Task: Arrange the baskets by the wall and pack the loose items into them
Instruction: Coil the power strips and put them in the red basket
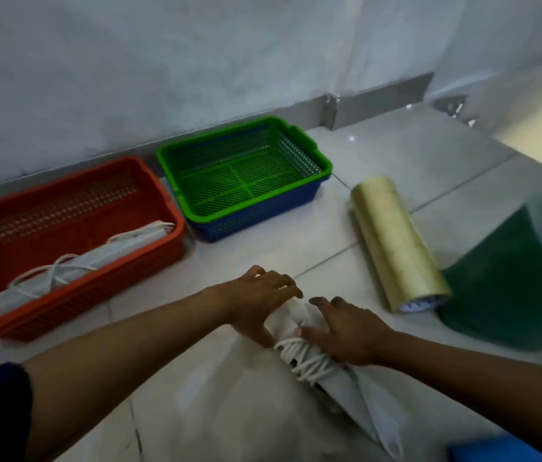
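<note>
An orange basket (159, 198) stands by the wall at the left, with a white rolled bag and cord (73, 271) inside. To its right a green basket (316, 155) is nested in a blue basket (263, 225), and it holds nothing. On the floor in front of me lies a white rolled bag wound with cord (309, 361). My left hand (259, 298) grips its far end with fingers curled over it. My right hand (346, 331) rests on the bundle beside the cord, fingers spread.
A yellowish roll of clear tape (396, 241) lies on the tiled floor to the right. A green sheet (509, 285) with clear plastic lies past it. A blue object (496, 450) shows at the bottom right corner. A grey skirting (379, 101) runs along the wall.
</note>
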